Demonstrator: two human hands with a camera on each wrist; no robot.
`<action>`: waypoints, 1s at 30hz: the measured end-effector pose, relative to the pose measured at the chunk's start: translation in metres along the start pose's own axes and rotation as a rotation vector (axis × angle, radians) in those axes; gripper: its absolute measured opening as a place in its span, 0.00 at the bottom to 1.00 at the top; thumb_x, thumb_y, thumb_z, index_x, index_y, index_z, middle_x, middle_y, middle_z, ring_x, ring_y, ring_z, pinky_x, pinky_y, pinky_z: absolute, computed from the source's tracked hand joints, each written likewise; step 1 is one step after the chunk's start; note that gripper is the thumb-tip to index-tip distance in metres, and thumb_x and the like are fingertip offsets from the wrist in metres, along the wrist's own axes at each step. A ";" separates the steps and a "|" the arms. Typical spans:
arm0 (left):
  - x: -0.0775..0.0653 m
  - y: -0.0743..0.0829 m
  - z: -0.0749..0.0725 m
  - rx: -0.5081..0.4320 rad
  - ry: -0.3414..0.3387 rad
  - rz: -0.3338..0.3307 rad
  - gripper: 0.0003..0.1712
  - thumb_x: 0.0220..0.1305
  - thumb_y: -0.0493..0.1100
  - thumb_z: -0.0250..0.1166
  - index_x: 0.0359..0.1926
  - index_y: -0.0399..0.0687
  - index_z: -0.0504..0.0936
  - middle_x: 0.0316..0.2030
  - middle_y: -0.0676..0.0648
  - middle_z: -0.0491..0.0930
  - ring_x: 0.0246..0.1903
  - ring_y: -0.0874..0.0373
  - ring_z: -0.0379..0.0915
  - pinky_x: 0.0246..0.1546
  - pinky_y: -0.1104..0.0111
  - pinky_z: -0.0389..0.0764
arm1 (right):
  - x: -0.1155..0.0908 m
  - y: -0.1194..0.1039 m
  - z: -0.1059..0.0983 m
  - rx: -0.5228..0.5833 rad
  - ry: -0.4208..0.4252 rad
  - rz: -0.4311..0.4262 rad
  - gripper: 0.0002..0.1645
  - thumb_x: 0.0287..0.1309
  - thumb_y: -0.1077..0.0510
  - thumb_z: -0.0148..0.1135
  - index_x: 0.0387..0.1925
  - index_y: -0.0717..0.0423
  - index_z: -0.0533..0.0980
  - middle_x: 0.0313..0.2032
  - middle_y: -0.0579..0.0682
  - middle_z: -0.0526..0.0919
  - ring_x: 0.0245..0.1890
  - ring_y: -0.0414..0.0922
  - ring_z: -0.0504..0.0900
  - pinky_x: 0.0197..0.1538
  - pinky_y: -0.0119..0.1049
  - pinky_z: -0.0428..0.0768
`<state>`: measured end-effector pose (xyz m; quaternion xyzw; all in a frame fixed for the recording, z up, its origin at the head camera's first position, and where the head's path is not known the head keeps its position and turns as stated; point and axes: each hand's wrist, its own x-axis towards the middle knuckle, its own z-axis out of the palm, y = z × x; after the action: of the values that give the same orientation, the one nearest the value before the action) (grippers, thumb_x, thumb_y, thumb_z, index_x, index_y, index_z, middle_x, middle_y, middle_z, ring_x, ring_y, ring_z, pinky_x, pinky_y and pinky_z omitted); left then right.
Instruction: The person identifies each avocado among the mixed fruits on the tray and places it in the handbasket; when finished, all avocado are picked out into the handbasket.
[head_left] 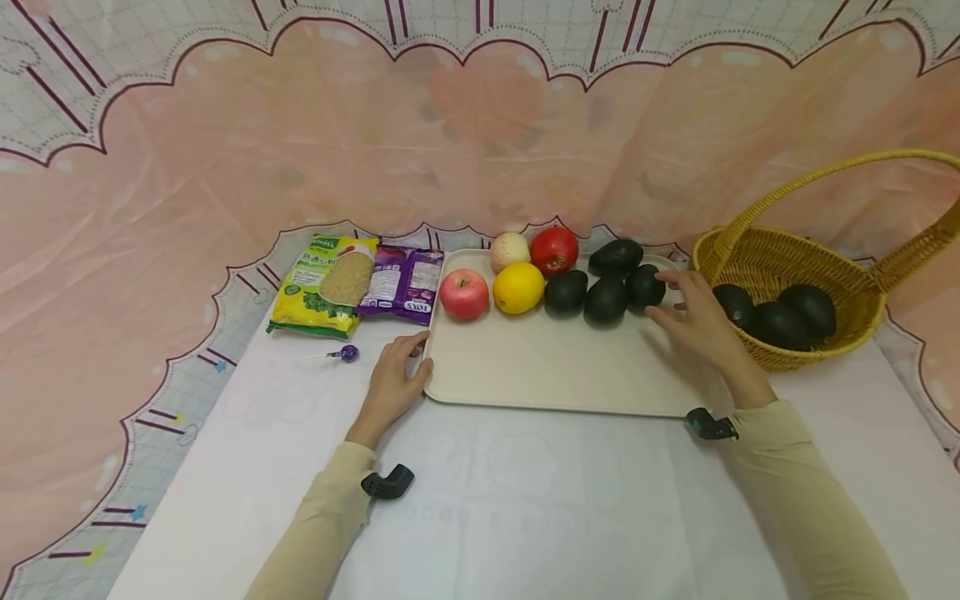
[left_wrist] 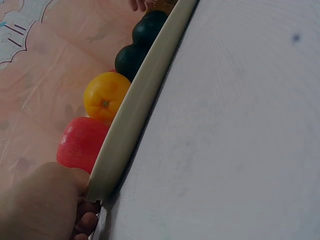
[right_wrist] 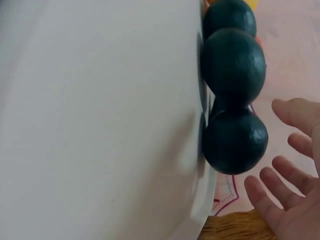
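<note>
The right hand (head_left: 701,321) is spreading its fingers wide and holding nothing; its thumb and fingertips are reaching toward the rightmost dark avocado (head_left: 645,287), and the right wrist view is showing a gap between them. The left hand (head_left: 393,375) is pinching the left rim of the cream tray (head_left: 555,367), its fingers curling at the edge.

That avocado is lying on the tray near its back right corner, and three more avocados (head_left: 603,302) are clustering beside it. Further left, a yellow-orange fruit (head_left: 518,287) and a pinkish-red apple (head_left: 463,294) are sitting in the front row, with a pale round fruit (head_left: 510,252) and a deep red fruit (head_left: 554,252) resting behind.

Right of the tray, a wicker basket (head_left: 772,267) is holding dark avocados of its own. To the left, a yellow bag (head_left: 322,287) and a purple bag (head_left: 401,282) are lying side by side, a lollipop (head_left: 348,353) resting in front.
</note>
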<state>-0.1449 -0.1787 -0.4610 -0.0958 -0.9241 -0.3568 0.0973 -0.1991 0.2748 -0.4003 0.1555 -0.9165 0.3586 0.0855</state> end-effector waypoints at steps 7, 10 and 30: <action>0.001 0.000 0.000 -0.004 -0.001 0.004 0.26 0.61 0.39 0.60 0.61 0.45 0.72 0.50 0.42 0.77 0.47 0.49 0.70 0.51 0.56 0.70 | 0.010 0.002 0.004 -0.078 -0.007 -0.014 0.36 0.54 0.58 0.66 0.63 0.61 0.62 0.62 0.69 0.58 0.59 0.66 0.63 0.56 0.63 0.67; 0.001 0.001 0.000 -0.004 -0.005 0.003 0.26 0.61 0.39 0.60 0.61 0.45 0.72 0.50 0.42 0.77 0.47 0.50 0.70 0.50 0.56 0.71 | 0.013 0.002 0.005 -0.109 -0.019 -0.031 0.38 0.53 0.58 0.67 0.63 0.62 0.62 0.62 0.71 0.58 0.59 0.68 0.63 0.59 0.65 0.62; 0.000 0.001 -0.001 -0.002 -0.008 -0.012 0.26 0.61 0.40 0.60 0.62 0.45 0.71 0.52 0.42 0.76 0.48 0.50 0.70 0.50 0.56 0.71 | 0.026 0.001 0.013 -0.107 -0.050 0.117 0.38 0.51 0.57 0.68 0.59 0.64 0.58 0.59 0.71 0.58 0.61 0.66 0.61 0.63 0.61 0.59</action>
<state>-0.1444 -0.1787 -0.4595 -0.0918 -0.9248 -0.3577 0.0916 -0.2249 0.2610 -0.4032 0.1056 -0.9438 0.3094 0.0496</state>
